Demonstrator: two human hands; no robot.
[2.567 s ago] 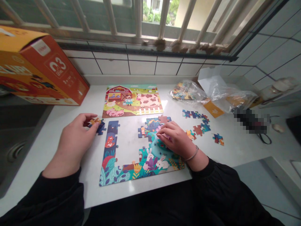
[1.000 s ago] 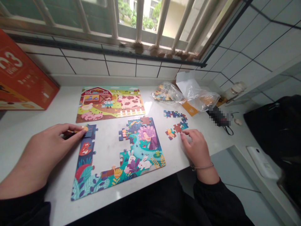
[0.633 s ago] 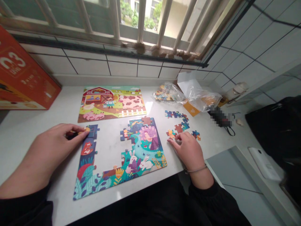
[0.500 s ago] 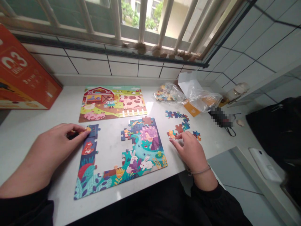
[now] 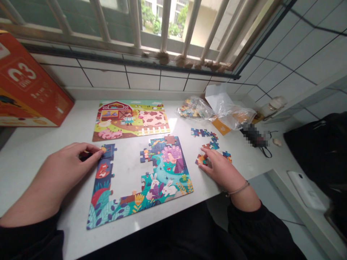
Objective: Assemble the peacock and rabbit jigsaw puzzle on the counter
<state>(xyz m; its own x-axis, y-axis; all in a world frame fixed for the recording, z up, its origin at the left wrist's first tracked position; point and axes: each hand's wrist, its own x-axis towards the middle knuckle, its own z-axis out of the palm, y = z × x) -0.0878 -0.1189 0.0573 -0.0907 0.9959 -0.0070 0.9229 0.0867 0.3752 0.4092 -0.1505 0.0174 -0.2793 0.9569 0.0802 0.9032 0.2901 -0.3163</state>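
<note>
A partly assembled jigsaw puzzle [image 5: 162,191] lies on the counter, with rabbits and a peacock along its right and lower parts and an opening in its middle. At its upper left corner, my left hand [image 5: 78,162] pinches a dark blue puzzle piece [image 5: 108,151] between thumb and fingertips. To the right of the puzzle, my right hand [image 5: 221,169] has thumb and index finger round a loose orange-and-blue puzzle piece [image 5: 201,159], which rests on the counter. Several other loose pieces [image 5: 213,137] lie just beyond that hand.
Behind the puzzle lies a finished farm puzzle [image 5: 130,121]. A clear bag of pieces [image 5: 193,107] and crumpled plastic packaging [image 5: 235,112] are at the back right. An orange box [image 5: 35,83] stands at the left. A white device [image 5: 306,189] lies at the far right.
My right hand has shifted slightly right and closed round the orange-and-blue puzzle piece, which has moved a little towards me and to the right. My left hand stays at the corner.
</note>
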